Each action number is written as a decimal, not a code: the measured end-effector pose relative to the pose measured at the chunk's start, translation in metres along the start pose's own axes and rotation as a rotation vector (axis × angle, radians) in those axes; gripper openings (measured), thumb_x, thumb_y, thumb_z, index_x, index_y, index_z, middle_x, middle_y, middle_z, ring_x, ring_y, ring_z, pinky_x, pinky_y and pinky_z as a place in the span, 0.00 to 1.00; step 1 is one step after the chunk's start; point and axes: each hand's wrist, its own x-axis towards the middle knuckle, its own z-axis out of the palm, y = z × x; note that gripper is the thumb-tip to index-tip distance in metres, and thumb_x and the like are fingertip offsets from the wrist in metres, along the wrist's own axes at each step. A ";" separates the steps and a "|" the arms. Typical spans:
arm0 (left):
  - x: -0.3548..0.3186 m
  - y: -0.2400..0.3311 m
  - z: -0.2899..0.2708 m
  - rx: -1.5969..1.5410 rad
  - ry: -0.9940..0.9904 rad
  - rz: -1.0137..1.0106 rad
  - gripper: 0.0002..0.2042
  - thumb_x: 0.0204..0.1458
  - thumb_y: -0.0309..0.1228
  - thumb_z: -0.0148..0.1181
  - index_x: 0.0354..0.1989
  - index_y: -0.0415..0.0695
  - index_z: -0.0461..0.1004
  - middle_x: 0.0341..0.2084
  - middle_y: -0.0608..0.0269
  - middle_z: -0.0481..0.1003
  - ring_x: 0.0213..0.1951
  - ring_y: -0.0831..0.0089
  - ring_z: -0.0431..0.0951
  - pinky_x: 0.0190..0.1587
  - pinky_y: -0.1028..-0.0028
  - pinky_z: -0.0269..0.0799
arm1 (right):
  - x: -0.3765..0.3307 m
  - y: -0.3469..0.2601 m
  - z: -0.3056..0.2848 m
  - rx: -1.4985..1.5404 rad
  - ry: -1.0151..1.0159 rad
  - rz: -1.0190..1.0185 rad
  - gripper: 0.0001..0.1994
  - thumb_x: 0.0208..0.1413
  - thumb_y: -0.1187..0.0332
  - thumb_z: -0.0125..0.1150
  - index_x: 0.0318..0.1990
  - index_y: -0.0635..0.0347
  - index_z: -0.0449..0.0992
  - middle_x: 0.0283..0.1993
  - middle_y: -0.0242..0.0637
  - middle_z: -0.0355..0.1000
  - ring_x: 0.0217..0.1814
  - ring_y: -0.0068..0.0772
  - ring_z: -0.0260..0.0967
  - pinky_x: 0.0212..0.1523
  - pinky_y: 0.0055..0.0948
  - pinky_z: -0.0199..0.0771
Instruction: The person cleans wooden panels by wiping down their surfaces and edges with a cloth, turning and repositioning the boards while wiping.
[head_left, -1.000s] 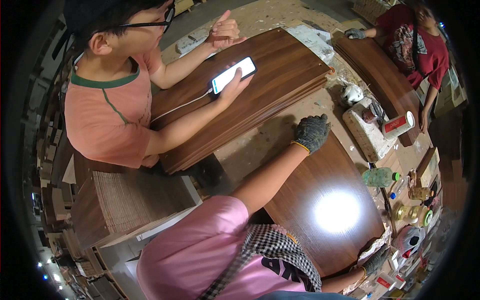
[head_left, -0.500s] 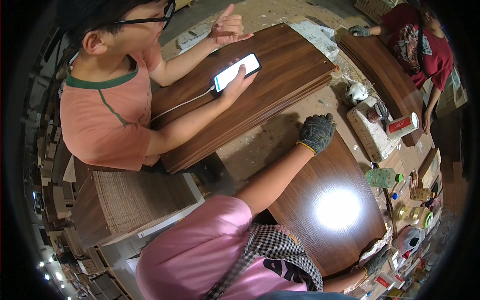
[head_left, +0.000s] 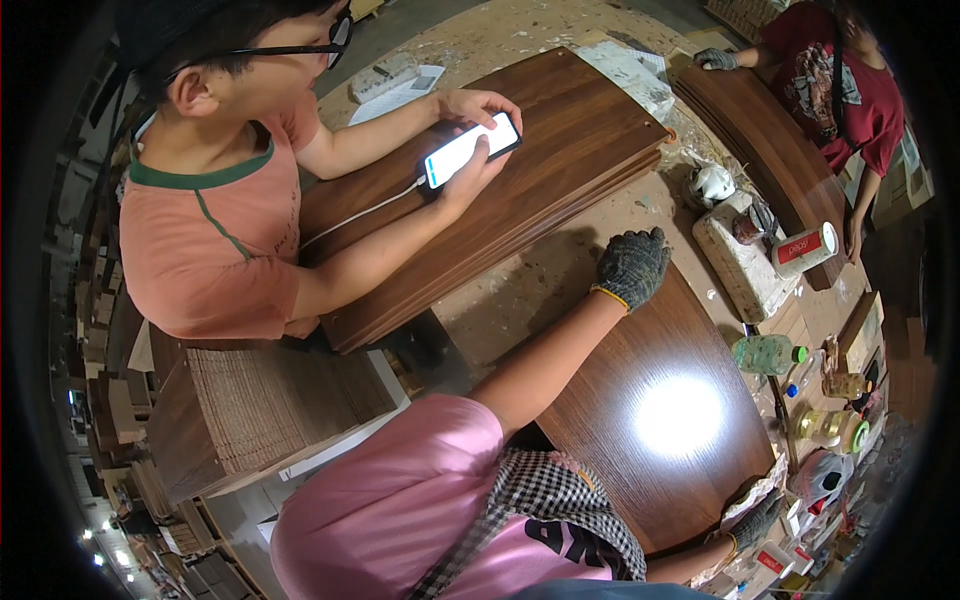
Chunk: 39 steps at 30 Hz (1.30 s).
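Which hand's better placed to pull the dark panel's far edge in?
Left. The gloved left hand sits on the dark panel's far edge; the right hand is down at its near right corner.

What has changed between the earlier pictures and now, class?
The seated person's free hand came down from mid-air onto the phone. The wearer's gloved left hand stayed on the far edge of the dark wood panel, and the gloved right hand stayed at its near edge.

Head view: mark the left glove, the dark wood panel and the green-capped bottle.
left glove (head_left: 632, 267): head view, back of the knit glove.
dark wood panel (head_left: 610, 410): head view, bare surface left of the glare.
green-capped bottle (head_left: 765, 354): head view, middle of the clear body.
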 end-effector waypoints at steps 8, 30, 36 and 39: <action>0.004 0.003 0.000 -0.011 0.002 -0.001 0.18 0.66 0.43 0.49 0.50 0.41 0.75 0.36 0.47 0.81 0.41 0.49 0.81 0.45 0.51 0.78 | 0.005 0.005 0.000 0.019 -0.017 -0.008 0.31 0.73 0.49 0.40 0.70 0.68 0.65 0.73 0.52 0.62 0.74 0.47 0.60 0.75 0.35 0.56; 0.004 -0.005 0.002 -0.001 0.012 0.005 0.19 0.66 0.42 0.48 0.51 0.39 0.75 0.36 0.47 0.81 0.41 0.49 0.81 0.46 0.51 0.77 | -0.009 -0.019 -0.001 0.077 0.031 0.007 0.29 0.74 0.52 0.41 0.68 0.70 0.65 0.71 0.54 0.64 0.73 0.50 0.61 0.74 0.36 0.58; 0.005 -0.010 0.035 0.203 0.249 0.209 0.17 0.64 0.40 0.49 0.48 0.40 0.77 0.27 0.52 0.79 0.29 0.56 0.80 0.33 0.54 0.76 | 0.006 0.015 0.002 -0.045 0.043 -0.074 0.30 0.73 0.47 0.41 0.65 0.65 0.71 0.65 0.54 0.71 0.66 0.53 0.68 0.67 0.40 0.65; 0.003 -0.015 0.033 0.064 0.179 0.179 0.16 0.66 0.40 0.49 0.49 0.40 0.75 0.28 0.48 0.79 0.30 0.51 0.80 0.33 0.52 0.75 | 0.010 0.021 0.009 -0.087 0.088 -0.108 0.31 0.70 0.45 0.45 0.61 0.65 0.75 0.63 0.57 0.71 0.64 0.58 0.68 0.65 0.44 0.66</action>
